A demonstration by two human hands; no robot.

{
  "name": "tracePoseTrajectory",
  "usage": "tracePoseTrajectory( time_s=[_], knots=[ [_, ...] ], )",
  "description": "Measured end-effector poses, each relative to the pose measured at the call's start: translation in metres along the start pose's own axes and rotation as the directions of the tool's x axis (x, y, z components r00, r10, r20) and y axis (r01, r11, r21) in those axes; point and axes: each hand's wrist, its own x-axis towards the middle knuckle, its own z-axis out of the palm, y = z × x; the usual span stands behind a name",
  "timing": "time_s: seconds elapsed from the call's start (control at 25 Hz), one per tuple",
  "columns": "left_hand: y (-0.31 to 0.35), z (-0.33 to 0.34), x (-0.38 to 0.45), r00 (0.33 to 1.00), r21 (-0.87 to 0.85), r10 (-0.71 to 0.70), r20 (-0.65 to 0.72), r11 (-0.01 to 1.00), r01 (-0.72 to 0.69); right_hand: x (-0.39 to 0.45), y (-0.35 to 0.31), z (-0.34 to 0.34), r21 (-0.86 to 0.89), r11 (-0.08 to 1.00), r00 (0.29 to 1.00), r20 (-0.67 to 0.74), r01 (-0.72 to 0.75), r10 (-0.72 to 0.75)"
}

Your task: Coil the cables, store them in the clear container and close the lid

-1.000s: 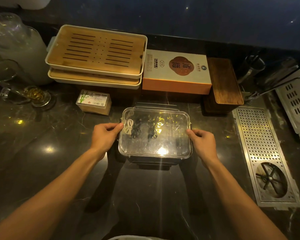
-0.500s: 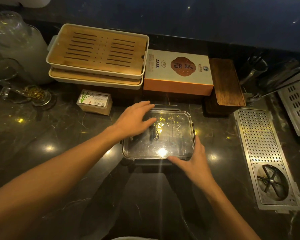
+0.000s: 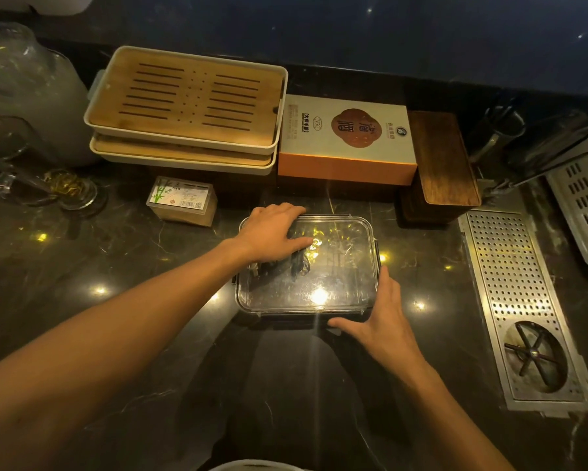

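Pressing our flat left hand (image 3: 272, 232) on the lid (image 3: 333, 266), we grasp nothing. Our right hand (image 3: 377, 321), fingers spread, cups the clear container's (image 3: 306, 309) near corner; dark cables (image 3: 297, 263) lie inside.

Left hand (image 3: 272, 232) laid flat, palm down, fingers together; right hand (image 3: 377, 321) spread wide, thumb out, both forearms outstretched.

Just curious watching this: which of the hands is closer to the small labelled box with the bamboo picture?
The left hand. It lies flat on the far left part of the clear container's lid, just right of the bamboo box. The right hand is at the container's near right corner, farther away.
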Motion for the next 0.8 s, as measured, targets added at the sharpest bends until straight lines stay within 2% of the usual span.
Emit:
tracePoseTrajectory(
  time_s=[0.44, 0.56, 0.64, 0.72, 0.8],
  knots=[
    [-0.007, 0.013, 0.003, 0.999, -0.059, 0.015, -0.053, 0.998, -0.018, 0.008, 0.003, 0.01, -0.127, 0.991, 0.995, -0.087, 0.036, -0.048],
    [-0.005, 0.009, 0.0, 0.999, -0.063, 0.016, -0.037, 0.998, -0.019, 0.008, -0.002, 0.007, -0.262, 0.964, 0.994, -0.097, 0.03, -0.058],
    [-0.001, 0.004, -0.001, 1.0, -0.032, 0.01, -0.004, 0.999, -0.01, 0.009, -0.004, 0.004, -0.418, 0.906, 0.986, -0.109, 0.073, -0.13],
    [0.006, 0.002, -0.006, 0.999, 0.021, -0.037, 0.003, 0.999, 0.037, 0.012, -0.013, -0.001, -0.559, 0.812, 0.976, -0.023, 0.166, -0.216],
    [0.018, -0.001, -0.014, 0.997, 0.058, -0.068, 0.02, 0.996, 0.067, 0.013, -0.026, -0.005, -0.6, 0.754, 0.961, 0.108, 0.268, -0.256]
  ],
)
